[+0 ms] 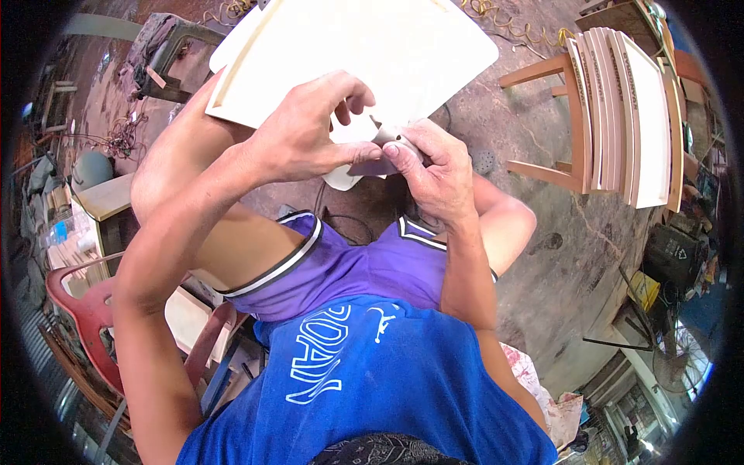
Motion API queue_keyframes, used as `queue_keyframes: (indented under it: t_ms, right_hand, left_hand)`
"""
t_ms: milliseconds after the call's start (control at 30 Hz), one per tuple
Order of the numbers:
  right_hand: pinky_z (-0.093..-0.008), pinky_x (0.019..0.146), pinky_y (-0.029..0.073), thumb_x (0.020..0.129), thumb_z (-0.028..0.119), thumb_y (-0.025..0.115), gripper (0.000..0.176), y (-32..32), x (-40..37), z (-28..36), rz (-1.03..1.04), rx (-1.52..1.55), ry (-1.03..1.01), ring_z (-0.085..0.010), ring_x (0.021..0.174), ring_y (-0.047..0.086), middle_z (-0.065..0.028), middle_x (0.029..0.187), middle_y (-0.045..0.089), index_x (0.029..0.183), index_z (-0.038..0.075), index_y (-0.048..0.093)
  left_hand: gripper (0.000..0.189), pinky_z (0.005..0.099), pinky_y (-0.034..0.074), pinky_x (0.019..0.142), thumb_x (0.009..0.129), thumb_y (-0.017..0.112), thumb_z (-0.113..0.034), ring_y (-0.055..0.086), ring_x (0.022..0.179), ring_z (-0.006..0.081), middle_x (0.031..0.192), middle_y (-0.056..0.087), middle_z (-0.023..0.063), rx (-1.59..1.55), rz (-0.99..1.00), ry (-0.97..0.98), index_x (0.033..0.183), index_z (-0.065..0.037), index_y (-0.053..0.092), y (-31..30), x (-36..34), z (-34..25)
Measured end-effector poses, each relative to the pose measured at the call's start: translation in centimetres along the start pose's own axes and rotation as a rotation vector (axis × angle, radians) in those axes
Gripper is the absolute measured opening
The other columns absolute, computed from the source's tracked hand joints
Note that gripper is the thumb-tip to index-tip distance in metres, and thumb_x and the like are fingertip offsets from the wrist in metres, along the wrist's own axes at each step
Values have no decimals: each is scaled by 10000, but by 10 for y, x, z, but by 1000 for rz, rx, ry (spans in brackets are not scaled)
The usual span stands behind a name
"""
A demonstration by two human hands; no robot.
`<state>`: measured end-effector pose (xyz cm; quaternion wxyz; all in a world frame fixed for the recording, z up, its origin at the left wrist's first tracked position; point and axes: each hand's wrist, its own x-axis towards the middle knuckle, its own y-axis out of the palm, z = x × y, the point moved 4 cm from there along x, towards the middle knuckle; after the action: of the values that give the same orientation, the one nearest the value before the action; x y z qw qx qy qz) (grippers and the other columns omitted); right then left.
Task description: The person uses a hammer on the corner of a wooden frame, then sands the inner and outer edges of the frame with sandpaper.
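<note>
My right hand pinches a small grey curled piece, perhaps folded sandpaper, between thumb and fingers. From the left, my left hand reaches in with its fingers curved and apart. Its thumb points at the piece and its tip is close to or touching my right thumb. Both hands are above the near edge of a large white panel, which lies at the height of my knees and is washed out by glare. Part of the grey piece is hidden by my right fingers.
At the right, several curved white panels stand stacked against a wooden frame. A red chair is at the left. A dark stool stands at the upper left. Yellow coiled hose and cables lie on the floor.
</note>
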<state>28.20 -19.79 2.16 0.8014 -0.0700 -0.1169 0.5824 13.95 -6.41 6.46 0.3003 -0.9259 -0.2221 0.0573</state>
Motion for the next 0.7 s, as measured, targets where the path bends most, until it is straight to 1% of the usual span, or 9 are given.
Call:
queue_keyframes:
  t_ms: [67, 133, 267, 367, 467, 533, 567, 633, 700]
  right_hand:
    - [-351, 665, 511, 916, 143, 751, 147, -2, 1, 7, -3, -33, -47, -241, 722, 661, -124, 822, 688, 994, 20, 770]
    - [-347, 653, 509, 903, 105, 743, 108, -2, 1, 13, 41, -99, -111, -232, 716, 661, -113, 800, 680, 975, 30, 773]
    - [-350, 648, 510, 888, 95, 751, 94, -5, 1, 13, 60, -127, -138, -230, 709, 659, -116, 801, 678, 960, 42, 779]
    - [-335, 645, 503, 866, 104, 774, 122, -3, -2, 4, -36, -16, -116, -223, 708, 656, -103, 800, 674, 970, 43, 774]
    - [-298, 643, 494, 872, 119, 791, 137, 5, -6, -2, -114, 156, -137, -160, 730, 650, -66, 804, 673, 970, 29, 760]
    - [-258, 649, 488, 916, 131, 784, 127, 12, -15, -10, -196, 339, 73, -95, 743, 630, -23, 802, 677, 950, 16, 742]
    - [-258, 649, 488, 916, 131, 784, 127, 13, -16, -8, -197, 338, 73, -95, 743, 630, -23, 802, 677, 950, 16, 742]
    - [-238, 652, 492, 944, 151, 781, 147, 14, -16, -10, -228, 478, 209, -63, 736, 619, -11, 805, 689, 915, 17, 728]
    - [-236, 653, 495, 948, 161, 780, 159, 11, -14, -7, -218, 484, 190, -65, 724, 622, -14, 799, 692, 906, 18, 724]
  left_hand:
    - [229, 330, 546, 675, 875, 811, -136, 686, 834, 194, 921, 699, 82, -13, -113, 30, 1080, -57, 748, -2, 0, 1]
    - [195, 329, 546, 668, 873, 807, -110, 695, 794, 207, 911, 711, 76, -5, 49, 205, 1055, -57, 760, 3, -1, -3]
    - [143, 325, 548, 671, 873, 800, -92, 707, 784, 207, 895, 727, 78, 1, 31, 227, 1008, -54, 776, 6, -2, -5]
    - [102, 327, 551, 684, 880, 793, -89, 717, 812, 206, 876, 734, 89, -24, 19, 197, 973, -46, 786, 3, -1, -7]
    - [136, 321, 552, 692, 907, 781, -129, 715, 797, 201, 874, 745, 95, -94, 44, 150, 996, -26, 784, 1, -2, -6]
    - [207, 319, 547, 700, 933, 769, -192, 707, 788, 177, 885, 756, 91, -186, 61, 22, 1035, -12, 782, 5, -3, -1]
    - [207, 319, 547, 700, 933, 769, -192, 707, 788, 177, 885, 756, 91, -187, 62, 23, 1035, -12, 782, 6, -2, -2]
    - [246, 316, 543, 716, 947, 758, -226, 694, 793, 157, 904, 764, 91, -230, 107, -144, 1056, -7, 780, 9, -2, 3]
    - [243, 320, 552, 716, 952, 756, -216, 690, 781, 144, 889, 768, 102, -228, 129, -182, 1055, 3, 776, 7, -2, 0]
